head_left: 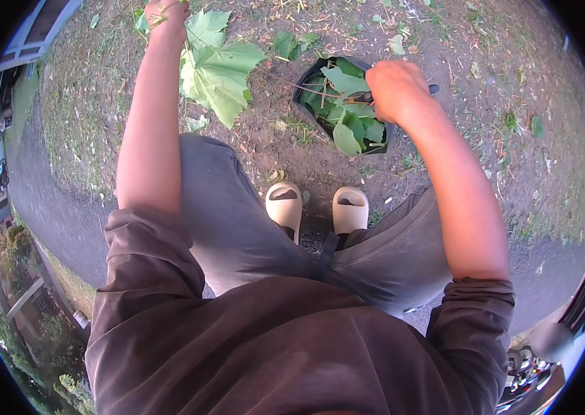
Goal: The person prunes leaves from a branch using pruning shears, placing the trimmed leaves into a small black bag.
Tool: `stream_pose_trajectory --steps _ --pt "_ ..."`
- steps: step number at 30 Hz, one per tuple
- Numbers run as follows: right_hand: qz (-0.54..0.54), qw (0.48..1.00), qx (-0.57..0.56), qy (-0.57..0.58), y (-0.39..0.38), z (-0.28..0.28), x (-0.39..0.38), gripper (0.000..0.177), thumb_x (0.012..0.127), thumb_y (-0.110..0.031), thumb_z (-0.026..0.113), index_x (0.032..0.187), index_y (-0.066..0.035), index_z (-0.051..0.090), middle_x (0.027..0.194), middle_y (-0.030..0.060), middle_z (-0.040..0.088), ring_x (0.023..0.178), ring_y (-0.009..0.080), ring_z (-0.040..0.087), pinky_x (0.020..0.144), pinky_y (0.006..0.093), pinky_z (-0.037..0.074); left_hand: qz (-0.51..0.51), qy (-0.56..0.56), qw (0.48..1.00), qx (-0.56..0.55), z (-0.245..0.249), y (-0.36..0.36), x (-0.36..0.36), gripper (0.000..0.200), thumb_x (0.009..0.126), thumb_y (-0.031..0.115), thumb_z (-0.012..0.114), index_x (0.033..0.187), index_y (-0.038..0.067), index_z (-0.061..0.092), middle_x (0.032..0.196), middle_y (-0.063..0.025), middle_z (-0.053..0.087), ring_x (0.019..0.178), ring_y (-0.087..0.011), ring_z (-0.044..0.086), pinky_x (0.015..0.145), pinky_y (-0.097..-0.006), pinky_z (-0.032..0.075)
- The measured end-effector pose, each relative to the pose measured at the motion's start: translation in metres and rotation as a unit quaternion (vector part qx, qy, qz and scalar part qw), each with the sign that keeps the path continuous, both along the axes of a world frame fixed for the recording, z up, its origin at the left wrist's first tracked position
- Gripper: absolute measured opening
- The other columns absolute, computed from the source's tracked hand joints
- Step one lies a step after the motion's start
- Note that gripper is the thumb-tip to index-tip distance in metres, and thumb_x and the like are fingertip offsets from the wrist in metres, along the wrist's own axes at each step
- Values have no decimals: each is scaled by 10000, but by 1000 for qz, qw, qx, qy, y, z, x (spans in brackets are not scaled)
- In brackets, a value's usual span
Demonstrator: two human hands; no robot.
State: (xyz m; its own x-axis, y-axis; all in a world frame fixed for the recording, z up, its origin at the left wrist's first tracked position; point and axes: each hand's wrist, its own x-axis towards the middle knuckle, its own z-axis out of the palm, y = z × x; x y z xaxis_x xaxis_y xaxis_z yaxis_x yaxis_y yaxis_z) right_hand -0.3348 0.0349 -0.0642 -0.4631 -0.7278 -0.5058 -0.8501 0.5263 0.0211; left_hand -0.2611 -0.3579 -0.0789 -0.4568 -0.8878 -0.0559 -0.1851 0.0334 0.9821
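At the top left, my left hand (166, 14) is closed, pinching a thin green leafy stem. Large lobed pale-green leaves (222, 77) spread out just right of that wrist. My right hand (396, 88) is wrapped round a pair of pruning shears (360, 97); their dark metal head points left and a handle end sticks out past the knuckles. Below the shears is a dark open-topped bag (312, 72), filled with cut green leaves (349, 137). The right hand overlaps the bag's right rim.
Bare soil with patchy grass and leaf scraps surrounds the bag. A small leafy sprig (295, 45) lies above it. My feet in beige slides (283, 205) stand close below, between my bent knees. Grey pavement (57, 180) runs along the left, with a motorcycle (529, 366) at lower right.
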Motion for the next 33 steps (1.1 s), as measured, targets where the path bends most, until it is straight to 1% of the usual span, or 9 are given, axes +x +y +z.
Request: stream_pose_trajectory --steps 2,9,11,17,19,25,27,30,33 --pt "4 998 69 -11 -7 6 4 243 814 -91 770 1052 -62 811 1101 126 780 1057 291 753 907 405 613 18 -13 1000 -2 4 7 -3 305 908 404 775 779 144 682 580 46 475 443 -93 379 425 -294 272" --pt "-2 998 52 -22 -4 9 2 256 805 -77 757 1054 -50 807 1108 138 777 1067 308 748 915 418 609 92 41 994 -33 3 -15 5 321 893 415 777 763 138 682 571 43 412 454 -107 358 441 -318 277" --pt "-14 1000 11 -16 -1 10 1 279 779 -111 782 1045 -32 801 1104 158 774 1057 326 746 911 435 610 134 14 989 -60 14 -17 8 309 909 419 753 816 127 715 571 45 385 460 -115 353 458 -325 287" --pt "-34 994 68 -73 12 31 -13 383 703 -222 817 1007 10 785 1079 202 765 1009 369 743 899 456 612 213 172 959 -69 24 -31 20 338 934 431 719 871 100 757 637 24 447 524 -124 408 501 -329 335" --pt "-38 995 49 -76 17 34 -23 369 699 -244 801 971 3 778 1028 215 759 967 379 741 873 464 606 242 128 959 -71 26 -31 22 353 965 434 691 910 95 773 662 23 466 539 -118 416 514 -327 345" --pt "-137 984 -83 -80 53 60 -56 337 693 -249 779 943 -25 745 889 216 733 858 375 724 801 465 572 132 172 971 -105 29 -13 20 380 1033 429 620 956 90 773 711 51 467 582 -86 408 542 -285 337" --pt "-142 987 -49 -56 62 50 -70 353 695 -238 792 971 -23 745 884 208 740 836 370 726 770 462 569 8 147 977 -151 32 0 22 380 1048 416 604 969 84 770 713 66 457 591 -60 392 542 -265 317" --pt "-197 973 54 -110 64 38 -70 364 692 -211 812 1010 -40 772 923 198 760 839 361 737 771 459 583 -23 163 976 -141 16 -11 8 387 1060 403 590 969 72 767 710 72 456 591 -43 384 535 -254 304" --pt "-139 970 165 -108 54 23 -58 413 647 -215 818 1017 -35 775 944 188 756 884 356 728 820 443 581 -45 150 977 -146 18 1 0 387 1050 415 602 970 78 774 707 73 462 595 -47 404 535 -252 316"
